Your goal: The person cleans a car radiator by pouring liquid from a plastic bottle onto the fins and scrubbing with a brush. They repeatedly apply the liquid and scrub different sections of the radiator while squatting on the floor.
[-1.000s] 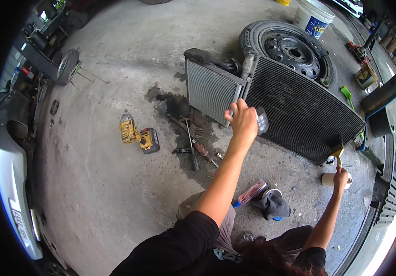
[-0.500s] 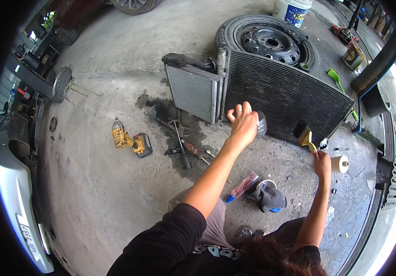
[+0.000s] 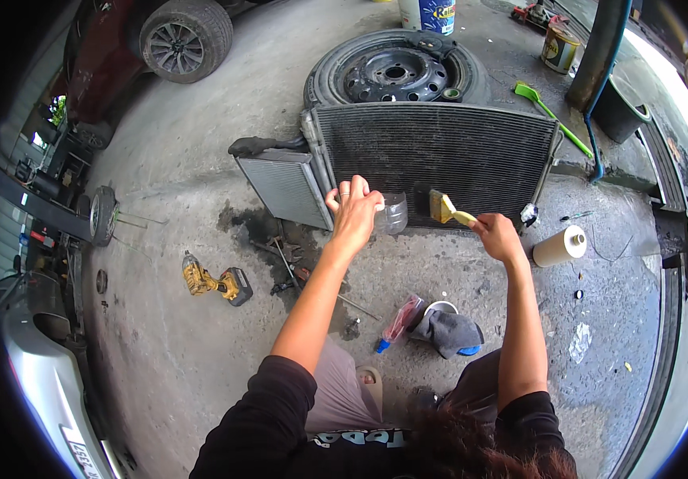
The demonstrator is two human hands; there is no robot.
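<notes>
My left hand [image 3: 353,209] grips a clear plastic cup [image 3: 395,215], its fingers curled at the cup's left side. In my right hand [image 3: 500,238] is a paintbrush [image 3: 449,209] with a yellow handle; its dark bristles point left, close to the cup's right side. Whether bristles and cup touch, I cannot tell. Behind both hands stands a large black finned radiator [image 3: 440,148], propped upright against a tyre on a steel wheel [image 3: 332,70]. A smaller grey finned core [image 3: 286,190] stands at the radiator's left end.
A yellow-and-black cordless power tool [image 3: 218,281] lies on the floor at left, with hand tools [image 3: 286,267] nearer the core. Close to my legs, a grey cloth [image 3: 448,331] drapes a white container beside a blue-capped pouch [image 3: 401,323]. A cream bottle [image 3: 559,246] lies at right.
The view has shifted, so the radiator and wheel appear farther left. The paintbrush has come closer to the cup, its bristles now turned left. Both hands keep their holds.
</notes>
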